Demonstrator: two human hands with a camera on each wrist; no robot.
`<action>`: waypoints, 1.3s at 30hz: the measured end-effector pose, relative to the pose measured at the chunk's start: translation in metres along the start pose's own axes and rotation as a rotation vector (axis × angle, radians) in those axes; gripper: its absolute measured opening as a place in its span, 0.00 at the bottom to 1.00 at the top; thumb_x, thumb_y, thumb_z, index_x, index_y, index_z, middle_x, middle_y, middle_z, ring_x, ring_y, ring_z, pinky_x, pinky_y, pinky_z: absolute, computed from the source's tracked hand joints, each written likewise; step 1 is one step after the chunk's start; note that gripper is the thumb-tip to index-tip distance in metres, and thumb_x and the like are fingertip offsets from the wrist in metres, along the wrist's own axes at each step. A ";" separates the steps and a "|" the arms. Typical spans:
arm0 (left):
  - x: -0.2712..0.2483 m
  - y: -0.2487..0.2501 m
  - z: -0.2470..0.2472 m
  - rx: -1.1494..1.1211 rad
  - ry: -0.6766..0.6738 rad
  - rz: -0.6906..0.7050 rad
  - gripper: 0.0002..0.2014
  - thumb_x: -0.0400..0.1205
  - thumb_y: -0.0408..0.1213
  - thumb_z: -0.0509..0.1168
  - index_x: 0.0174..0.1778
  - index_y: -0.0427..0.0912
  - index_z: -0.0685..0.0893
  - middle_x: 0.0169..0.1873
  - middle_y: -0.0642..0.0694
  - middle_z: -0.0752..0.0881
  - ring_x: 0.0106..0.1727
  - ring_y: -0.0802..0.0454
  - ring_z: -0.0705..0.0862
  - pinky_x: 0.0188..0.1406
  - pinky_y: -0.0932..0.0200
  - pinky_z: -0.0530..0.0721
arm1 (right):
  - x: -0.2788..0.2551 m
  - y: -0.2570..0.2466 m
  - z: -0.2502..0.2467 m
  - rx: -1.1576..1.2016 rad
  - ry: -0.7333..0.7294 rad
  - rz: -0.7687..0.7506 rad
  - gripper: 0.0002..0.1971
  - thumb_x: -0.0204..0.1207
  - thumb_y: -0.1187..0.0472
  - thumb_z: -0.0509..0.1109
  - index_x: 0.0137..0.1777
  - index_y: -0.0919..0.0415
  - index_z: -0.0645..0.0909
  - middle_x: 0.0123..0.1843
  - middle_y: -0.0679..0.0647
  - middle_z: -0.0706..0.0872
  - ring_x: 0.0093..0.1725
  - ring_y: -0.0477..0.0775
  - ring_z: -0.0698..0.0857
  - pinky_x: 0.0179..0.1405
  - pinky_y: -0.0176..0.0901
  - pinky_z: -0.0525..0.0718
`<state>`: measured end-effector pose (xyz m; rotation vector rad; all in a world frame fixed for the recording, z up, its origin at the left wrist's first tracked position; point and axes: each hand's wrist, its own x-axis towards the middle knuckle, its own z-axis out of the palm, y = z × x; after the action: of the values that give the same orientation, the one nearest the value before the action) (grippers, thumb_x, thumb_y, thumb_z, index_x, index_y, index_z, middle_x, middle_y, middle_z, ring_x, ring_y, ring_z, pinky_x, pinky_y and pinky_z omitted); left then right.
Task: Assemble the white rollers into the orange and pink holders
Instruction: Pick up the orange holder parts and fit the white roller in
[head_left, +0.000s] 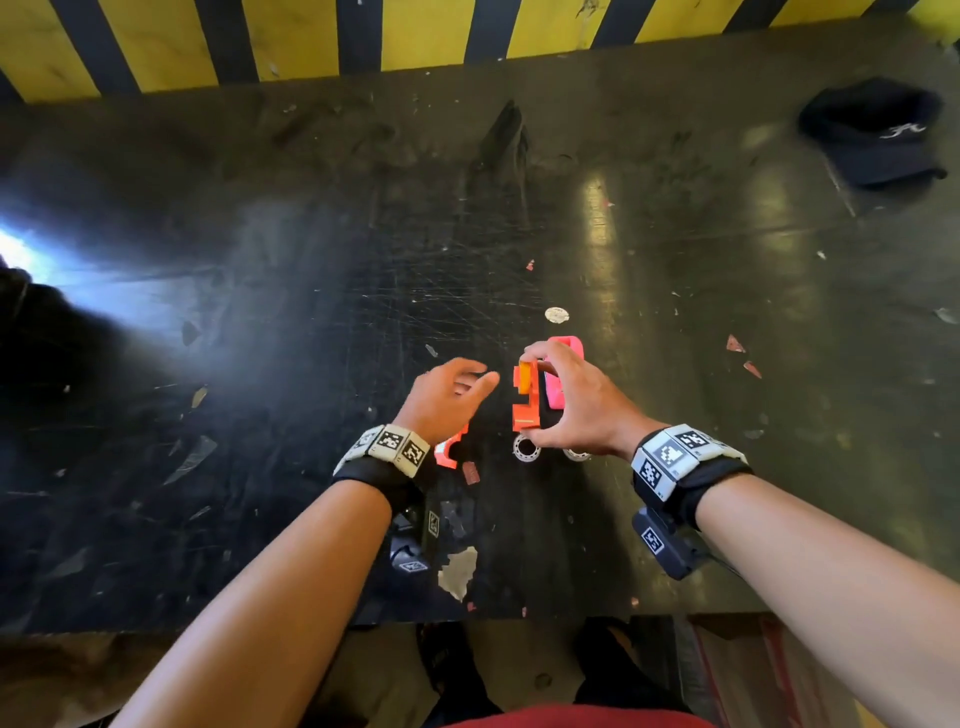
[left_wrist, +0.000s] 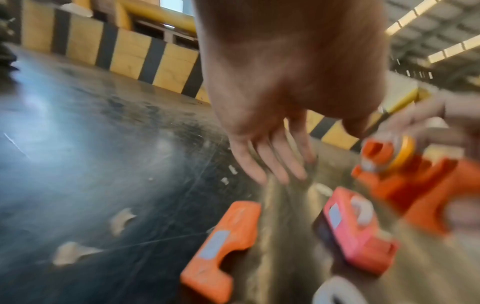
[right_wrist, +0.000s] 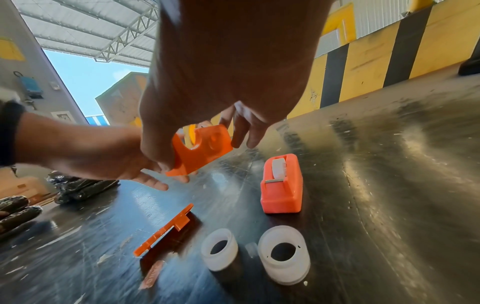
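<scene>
The big dark table (head_left: 260, 312) is scratched and shiny. A black cap (head_left: 875, 132) lies far off at its right corner.

The right hand (head_left: 569, 400) is lifted over the table and grips an orange tape holder (head_left: 525, 397), with the thumb at the near end and the fingers at the far end. A yellow roll (head_left: 525, 376) sits in this holder. The left hand (head_left: 447, 397) is just beside it, with its fingers spread and nothing in it.

The pink holder (right_wrist: 281, 185) stands on the table past the right hand and has a white roller in it already. Another orange holder (left_wrist: 221, 251) lies on the table under the left wrist, and it looks empty. 2 white rollers (right_wrist: 255, 260) lie side by side on the table near the right wrist, close to a small orange cutter strip (right_wrist: 166, 228).

I think the held holder is being checked or set down. Next, a hand must pick up 1 white roller and push it into an empty holder.
</scene>
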<state>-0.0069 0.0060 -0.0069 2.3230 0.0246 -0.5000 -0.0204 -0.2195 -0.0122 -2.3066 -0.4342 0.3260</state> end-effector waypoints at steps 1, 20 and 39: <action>-0.001 0.014 -0.005 -0.106 -0.111 0.002 0.23 0.86 0.55 0.66 0.73 0.46 0.83 0.63 0.49 0.89 0.61 0.56 0.87 0.66 0.54 0.84 | 0.000 -0.001 -0.001 0.006 0.000 -0.001 0.43 0.62 0.51 0.89 0.74 0.47 0.69 0.70 0.48 0.79 0.67 0.54 0.82 0.65 0.57 0.86; -0.031 -0.003 0.055 0.644 -0.192 -0.049 0.21 0.76 0.47 0.75 0.63 0.47 0.82 0.55 0.45 0.89 0.55 0.42 0.90 0.57 0.42 0.90 | -0.013 0.025 -0.005 -0.011 -0.007 0.054 0.49 0.56 0.46 0.79 0.80 0.37 0.64 0.77 0.46 0.64 0.63 0.58 0.85 0.63 0.63 0.90; -0.013 0.007 0.095 0.746 -0.135 0.194 0.26 0.84 0.50 0.69 0.79 0.51 0.75 0.72 0.43 0.81 0.73 0.40 0.80 0.72 0.39 0.80 | -0.027 0.036 -0.002 0.011 0.029 0.026 0.48 0.67 0.58 0.85 0.85 0.47 0.66 0.84 0.52 0.67 0.73 0.51 0.78 0.68 0.51 0.84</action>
<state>-0.0504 -0.0618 -0.0587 2.9578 -0.5295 -0.6410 -0.0371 -0.2552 -0.0338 -2.3051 -0.3872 0.3065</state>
